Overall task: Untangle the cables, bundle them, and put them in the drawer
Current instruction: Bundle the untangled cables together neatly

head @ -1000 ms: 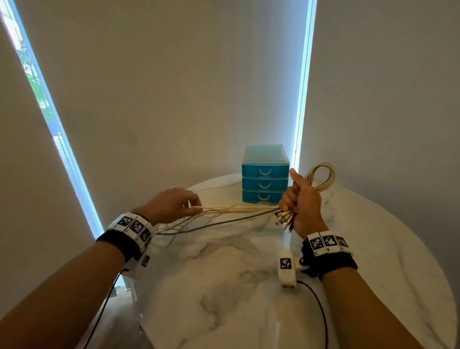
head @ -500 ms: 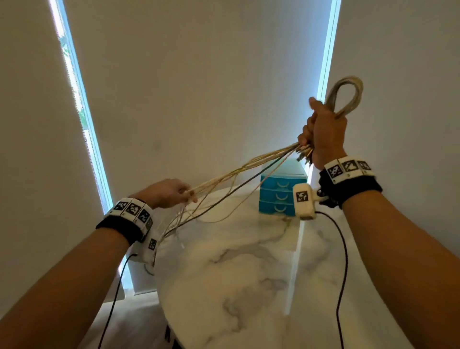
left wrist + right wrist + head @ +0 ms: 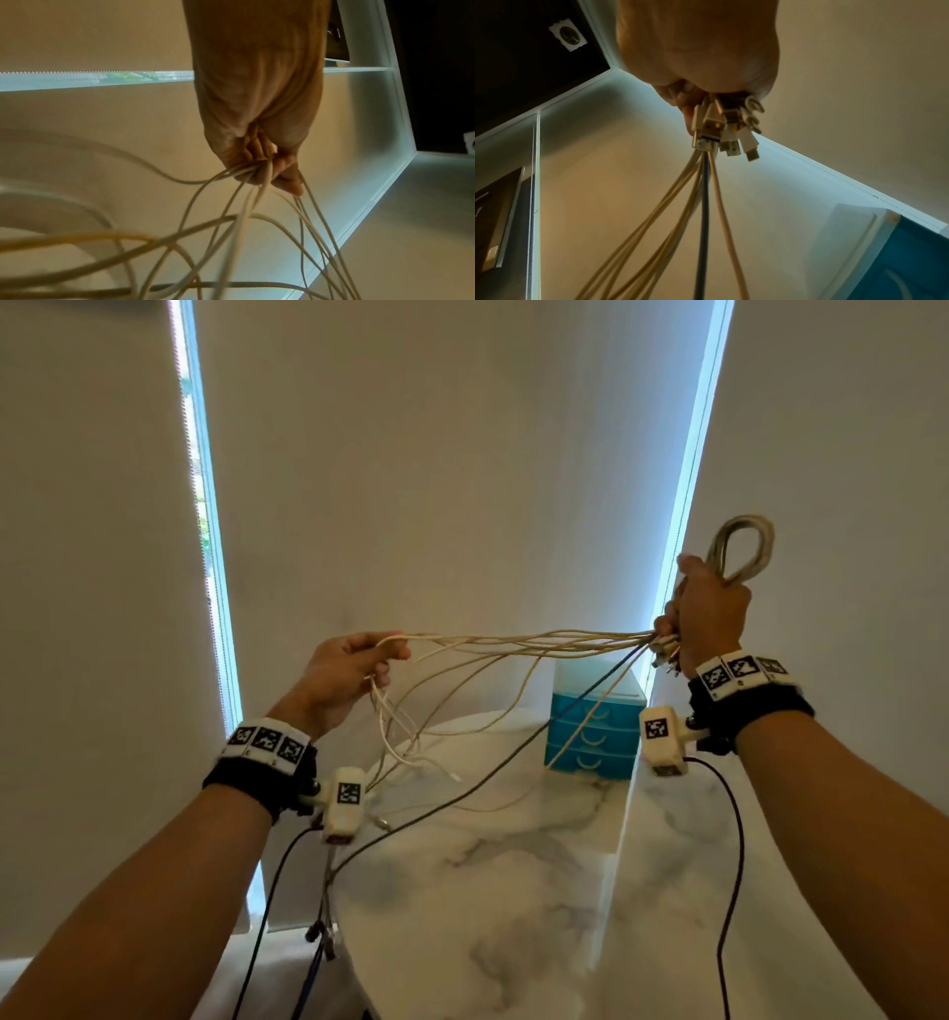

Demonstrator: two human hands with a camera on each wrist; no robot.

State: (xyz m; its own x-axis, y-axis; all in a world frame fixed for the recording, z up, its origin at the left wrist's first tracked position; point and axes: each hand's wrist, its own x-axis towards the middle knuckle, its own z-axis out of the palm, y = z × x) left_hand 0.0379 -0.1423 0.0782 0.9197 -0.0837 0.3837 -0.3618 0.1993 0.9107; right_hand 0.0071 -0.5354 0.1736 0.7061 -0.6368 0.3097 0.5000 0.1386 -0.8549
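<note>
**Head view: loose strands may snag as you gather them**

Your left hand (image 3: 349,670) curls round several pale cream cables (image 3: 513,642), their slack drooping onto the white marbled round table (image 3: 513,891). One dark cable (image 3: 462,793) trails off the table edge and could catch. Your right hand (image 3: 711,613) clamps the looped bundle and plugs (image 3: 727,130); loosen and it spills. The teal three-drawer plastic unit (image 3: 595,737) stands closed behind.
</note>
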